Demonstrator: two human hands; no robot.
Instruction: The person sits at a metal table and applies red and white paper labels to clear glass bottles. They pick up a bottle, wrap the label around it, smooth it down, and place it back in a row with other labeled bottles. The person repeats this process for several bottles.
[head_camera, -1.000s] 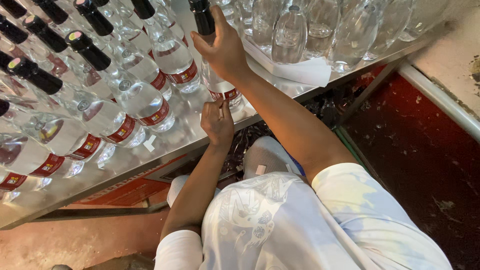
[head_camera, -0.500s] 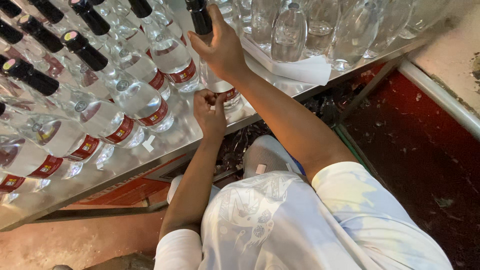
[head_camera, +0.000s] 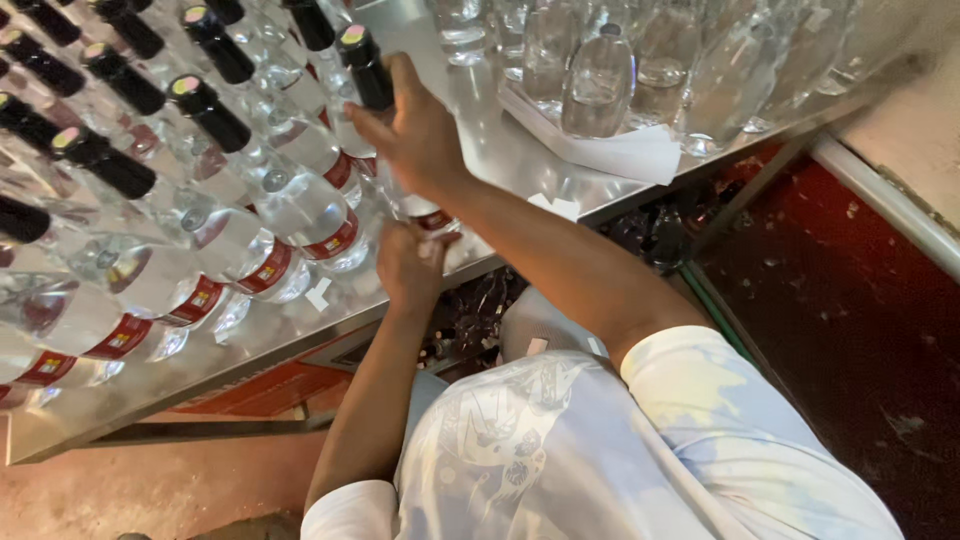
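A clear glass bottle (head_camera: 365, 78) with a black cap and a red label stands near the front edge of the steel table (head_camera: 500, 150). My right hand (head_camera: 420, 135) is wrapped round its shoulder just below the black neck. My left hand (head_camera: 410, 265) presses against its lower part by the red label (head_camera: 432, 218), at the table's edge. Most of the bottle's body is hidden behind the two hands.
Rows of like bottles (head_camera: 300, 205) with black caps and red labels fill the table's left side. Uncapped clear bottles (head_camera: 600, 85) stand on a white sheet (head_camera: 625, 155) at the back right. Dark bottles (head_camera: 655, 235) lie under the table, beside a red floor (head_camera: 840, 300).
Both hands stay on the same bottle. My left hand has slid a little lower on it, and the view has shifted slightly.
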